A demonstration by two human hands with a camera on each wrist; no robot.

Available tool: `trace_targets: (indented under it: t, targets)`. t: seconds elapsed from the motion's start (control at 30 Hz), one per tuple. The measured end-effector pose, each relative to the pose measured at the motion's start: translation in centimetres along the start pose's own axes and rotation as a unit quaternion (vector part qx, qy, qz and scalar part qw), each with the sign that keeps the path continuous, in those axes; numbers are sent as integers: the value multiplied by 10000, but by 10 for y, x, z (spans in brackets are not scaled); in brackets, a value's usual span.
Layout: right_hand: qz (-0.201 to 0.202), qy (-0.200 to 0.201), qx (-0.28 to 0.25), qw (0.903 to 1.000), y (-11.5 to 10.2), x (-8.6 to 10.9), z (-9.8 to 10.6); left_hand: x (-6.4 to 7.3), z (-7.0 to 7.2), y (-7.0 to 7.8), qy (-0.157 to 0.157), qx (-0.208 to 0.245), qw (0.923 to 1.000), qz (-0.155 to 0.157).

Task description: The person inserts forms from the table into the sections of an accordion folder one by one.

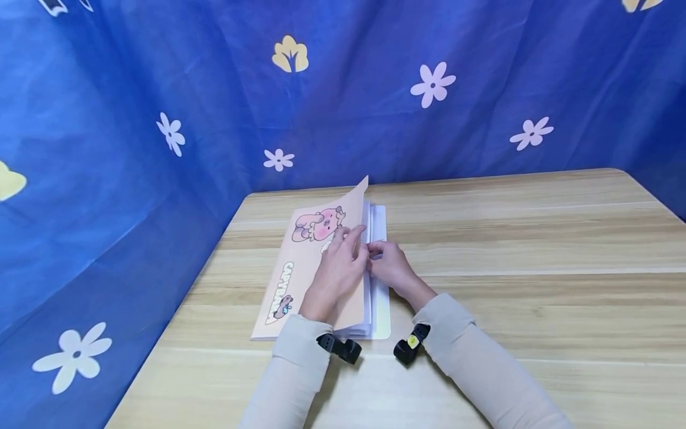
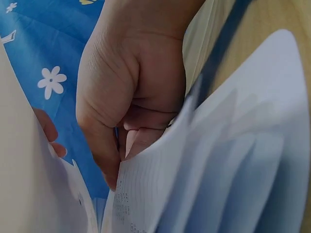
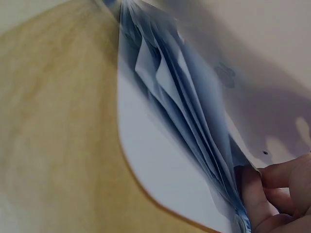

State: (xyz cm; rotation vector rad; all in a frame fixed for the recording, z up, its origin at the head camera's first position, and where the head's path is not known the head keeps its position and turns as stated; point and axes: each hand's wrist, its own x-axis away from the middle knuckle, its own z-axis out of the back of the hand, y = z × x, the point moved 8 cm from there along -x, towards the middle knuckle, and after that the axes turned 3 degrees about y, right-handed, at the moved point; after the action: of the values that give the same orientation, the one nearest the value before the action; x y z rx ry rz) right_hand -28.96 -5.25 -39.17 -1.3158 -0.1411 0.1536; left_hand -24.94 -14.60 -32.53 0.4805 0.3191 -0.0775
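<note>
A pale pink folder with capybara drawings lies on the wooden table, its front cover lifted at the right edge. My left hand holds that cover, fingers spread over the outside; its fingertips show past the cover's edge in the left wrist view. My right hand reaches in from the right and pinches the edge of a white sheet bearing small print. In the right wrist view, several loosely fanned sheets stand between the raised cover and the white back board.
The wooden table stretches out to the right of the folder. A blue curtain with flower prints hangs behind the table and along its left side. Each wrist bears a black camera on a strap.
</note>
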Motion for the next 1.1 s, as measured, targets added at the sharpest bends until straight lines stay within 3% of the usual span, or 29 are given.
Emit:
trace_targets:
  t: [0.47,1.1]
  targets:
    - [-102,233,-108,9996,-2,4,1,-2,4,2,-12,-10,10000,50]
    - [12,127,252,9996,-3,6,1,-2,-1,2,-133,18,9999,49]
